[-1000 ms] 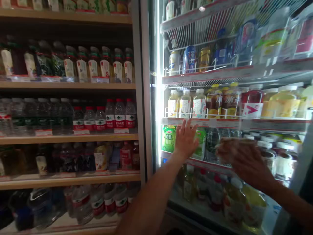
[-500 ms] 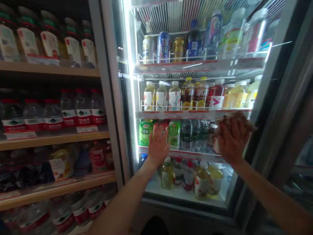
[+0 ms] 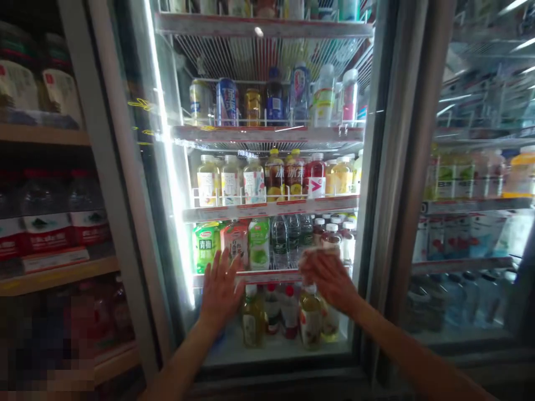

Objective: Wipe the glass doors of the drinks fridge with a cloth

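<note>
My left hand [image 3: 221,289] is spread with its palm toward the glass door [image 3: 288,356] of a lit drinks cooler; it appears to rest on the pane. Fingers are apart and hold nothing. To its right, my right hand [image 3: 332,281] presses a crumpled, pale brownish cloth [image 3: 308,260] to the glass, blurred by motion. Behind the pane, near my left fingertips, stand a green drink bottle [image 3: 206,245] and a red one [image 3: 234,239]. Dark water bottles [image 3: 279,239] show just beyond the cloth.
Open wooden shelves [image 3: 58,274] with red-labelled bottles stand on the left. A metal door frame [image 3: 399,223] borders the cooler on the right, and a second cooler with bottles [image 3: 455,172] lies beyond it. Cooler shelves hold cans [image 3: 226,100] and several bottles.
The view has swung right and up. My right hand has moved the cloth leftward and lower across the glass, closer to my left hand. My left hand sits slightly lower against the bottles behind.
</note>
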Demonstrator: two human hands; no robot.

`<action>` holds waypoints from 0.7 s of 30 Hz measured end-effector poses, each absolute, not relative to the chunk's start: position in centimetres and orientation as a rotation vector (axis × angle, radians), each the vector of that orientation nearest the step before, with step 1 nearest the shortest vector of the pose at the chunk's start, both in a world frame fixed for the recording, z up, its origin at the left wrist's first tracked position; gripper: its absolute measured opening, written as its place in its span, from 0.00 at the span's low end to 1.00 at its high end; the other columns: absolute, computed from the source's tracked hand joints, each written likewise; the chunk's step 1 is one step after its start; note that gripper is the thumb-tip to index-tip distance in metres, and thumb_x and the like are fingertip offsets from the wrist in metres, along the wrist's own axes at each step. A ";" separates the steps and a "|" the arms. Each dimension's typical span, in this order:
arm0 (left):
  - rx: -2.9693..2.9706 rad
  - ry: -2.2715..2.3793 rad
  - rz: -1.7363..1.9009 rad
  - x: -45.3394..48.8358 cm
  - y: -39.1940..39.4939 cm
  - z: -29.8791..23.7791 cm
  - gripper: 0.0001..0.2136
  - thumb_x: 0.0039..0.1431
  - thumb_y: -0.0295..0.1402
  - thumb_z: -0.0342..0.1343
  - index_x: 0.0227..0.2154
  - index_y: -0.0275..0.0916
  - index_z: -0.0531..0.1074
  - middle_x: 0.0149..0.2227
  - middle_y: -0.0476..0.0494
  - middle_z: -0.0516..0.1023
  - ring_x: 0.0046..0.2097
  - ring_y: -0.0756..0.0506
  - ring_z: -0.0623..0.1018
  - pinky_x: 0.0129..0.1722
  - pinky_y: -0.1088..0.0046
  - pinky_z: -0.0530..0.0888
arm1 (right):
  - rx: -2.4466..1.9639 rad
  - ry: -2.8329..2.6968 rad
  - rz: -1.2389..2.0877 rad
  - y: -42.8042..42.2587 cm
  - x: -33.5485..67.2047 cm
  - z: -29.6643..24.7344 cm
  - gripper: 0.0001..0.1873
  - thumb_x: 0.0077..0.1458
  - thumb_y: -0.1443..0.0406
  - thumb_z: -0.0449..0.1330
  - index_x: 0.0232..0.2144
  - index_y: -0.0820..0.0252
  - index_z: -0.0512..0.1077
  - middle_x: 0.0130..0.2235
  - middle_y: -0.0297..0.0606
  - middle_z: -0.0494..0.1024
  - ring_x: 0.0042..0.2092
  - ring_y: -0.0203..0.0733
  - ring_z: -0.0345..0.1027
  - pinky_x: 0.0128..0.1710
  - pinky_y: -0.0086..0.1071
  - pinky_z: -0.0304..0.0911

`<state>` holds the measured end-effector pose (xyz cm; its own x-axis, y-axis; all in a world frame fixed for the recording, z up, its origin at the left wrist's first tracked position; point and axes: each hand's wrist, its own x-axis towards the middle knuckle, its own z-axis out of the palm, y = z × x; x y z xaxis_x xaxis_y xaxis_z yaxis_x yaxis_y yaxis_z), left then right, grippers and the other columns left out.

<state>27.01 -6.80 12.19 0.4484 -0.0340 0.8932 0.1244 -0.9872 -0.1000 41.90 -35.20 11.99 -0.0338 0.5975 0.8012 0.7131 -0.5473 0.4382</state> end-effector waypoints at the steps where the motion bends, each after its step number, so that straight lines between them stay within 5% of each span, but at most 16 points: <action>1: -2.543 -0.064 -1.573 27.1 -6.9 12.0 0.25 0.57 0.31 0.49 0.59 0.40 0.56 0.63 0.33 0.53 0.65 0.36 0.48 0.58 0.48 0.58 | -2.102 -1.177 -1.702 -35.4 42.2 12.8 0.22 0.54 0.68 0.53 0.52 0.52 0.66 0.60 0.41 0.62 0.63 0.48 0.47 0.60 0.54 0.42; 4: -2.536 -0.034 -1.634 27.6 -7.6 11.9 0.30 0.56 0.31 0.50 0.61 0.42 0.50 0.66 0.34 0.43 0.65 0.33 0.45 0.58 0.47 0.58 | -2.001 -0.677 -1.812 -35.7 42.8 14.1 0.26 0.55 0.68 0.51 0.57 0.58 0.61 0.63 0.48 0.52 0.65 0.54 0.39 0.58 0.59 0.45; 8: -2.546 -0.076 -1.731 28.3 -8.4 12.0 0.34 0.55 0.30 0.52 0.63 0.46 0.43 0.67 0.39 0.32 0.65 0.31 0.43 0.58 0.45 0.57 | -1.982 -1.530 -1.785 -34.9 42.2 12.4 0.25 0.54 0.70 0.49 0.55 0.50 0.62 0.62 0.35 0.58 0.65 0.41 0.42 0.62 0.48 0.43; 14: -2.533 0.016 -1.688 28.2 -7.8 11.8 0.35 0.55 0.29 0.52 0.63 0.49 0.42 0.67 0.42 0.35 0.66 0.34 0.45 0.59 0.49 0.57 | -1.994 -0.905 -1.739 -33.9 42.1 11.6 0.28 0.53 0.68 0.52 0.57 0.57 0.60 0.62 0.45 0.55 0.65 0.52 0.37 0.60 0.58 0.40; 18: -2.535 -0.029 -1.678 27.8 -7.7 11.7 0.34 0.56 0.29 0.51 0.63 0.47 0.42 0.67 0.41 0.37 0.66 0.34 0.45 0.60 0.49 0.57 | -1.946 -1.609 -1.651 -32.3 41.7 11.4 0.26 0.52 0.70 0.51 0.54 0.52 0.64 0.60 0.34 0.62 0.65 0.43 0.41 0.63 0.50 0.36; 21: -2.494 -0.002 -1.658 27.5 -6.8 12.3 0.33 0.57 0.30 0.51 0.63 0.47 0.42 0.66 0.41 0.42 0.66 0.36 0.47 0.61 0.51 0.54 | -1.876 -1.387 -1.675 -30.4 41.3 12.6 0.24 0.52 0.69 0.52 0.53 0.55 0.66 0.59 0.38 0.64 0.65 0.46 0.42 0.63 0.52 0.34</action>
<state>27.51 -6.85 12.27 0.3904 -0.0800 0.9171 0.0826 -0.9892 -0.1215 41.28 -30.44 12.58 -0.1259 0.4646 0.8765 0.7748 -0.5058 0.3794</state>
